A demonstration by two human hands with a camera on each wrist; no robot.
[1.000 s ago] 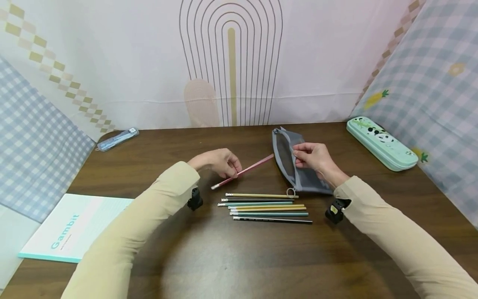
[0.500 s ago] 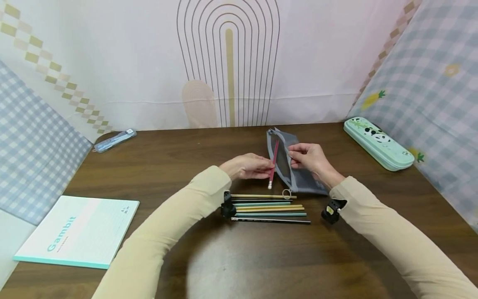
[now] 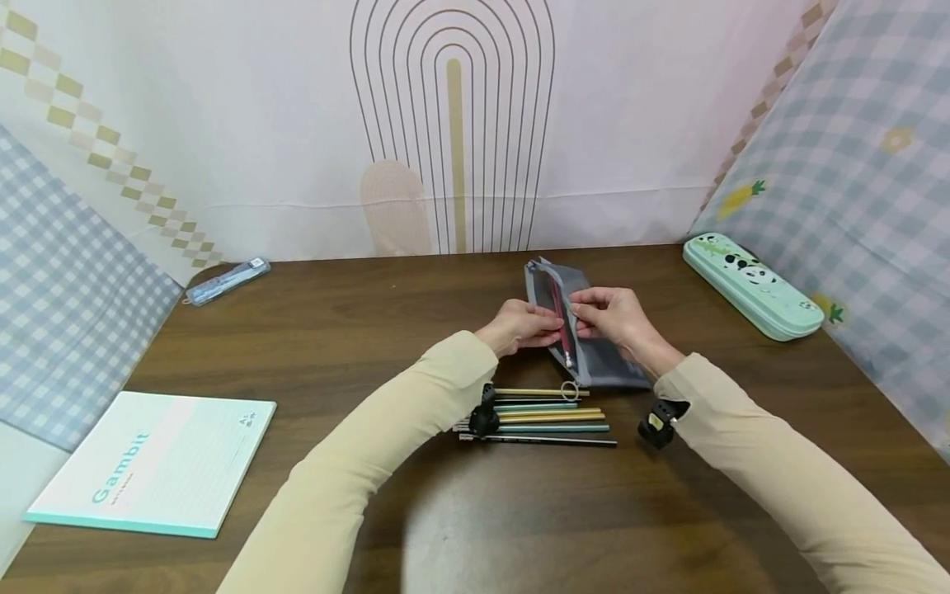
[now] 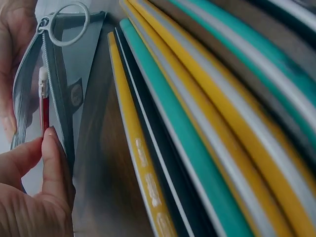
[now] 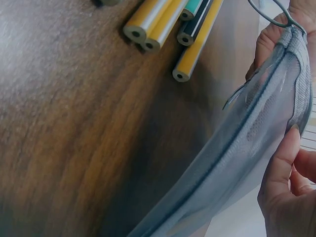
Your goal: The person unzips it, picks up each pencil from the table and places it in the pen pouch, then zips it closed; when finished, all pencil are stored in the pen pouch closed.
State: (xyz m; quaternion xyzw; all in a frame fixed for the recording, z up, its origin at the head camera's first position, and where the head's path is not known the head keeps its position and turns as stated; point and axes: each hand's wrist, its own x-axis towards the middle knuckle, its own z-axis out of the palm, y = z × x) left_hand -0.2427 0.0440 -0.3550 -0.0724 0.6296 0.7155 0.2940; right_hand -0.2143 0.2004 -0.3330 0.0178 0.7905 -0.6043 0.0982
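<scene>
Between thumb and fingers my left hand [image 3: 525, 325] pinches a red pencil [image 3: 566, 351], which lies along the open mouth of a grey zip pouch [image 3: 612, 363]. In the left wrist view the white eraser end of the red pencil [image 4: 43, 81] shows between the zipper edges. My right hand [image 3: 619, 318] pinches the pouch's right-hand edge and holds the mouth apart. A ring pull [image 3: 569, 391] hangs at the near end of the zipper. Just in front of the pouch lies a row of yellow, green and black pencils [image 3: 557, 427], partly hidden by the left wrist.
A white notebook [image 3: 178, 462] with a teal spine lies at the left. A slim blue packet [image 3: 226, 281] rests at the back left. At the right back is a mint pencil case [image 3: 753, 285] with panda pictures. Fabric hangs behind the brown table [image 3: 356, 305].
My left hand has lifted the red pencil from the table, carried it right and turned it into the pouch's mouth. My right hand keeps its hold on the pouch edge.
</scene>
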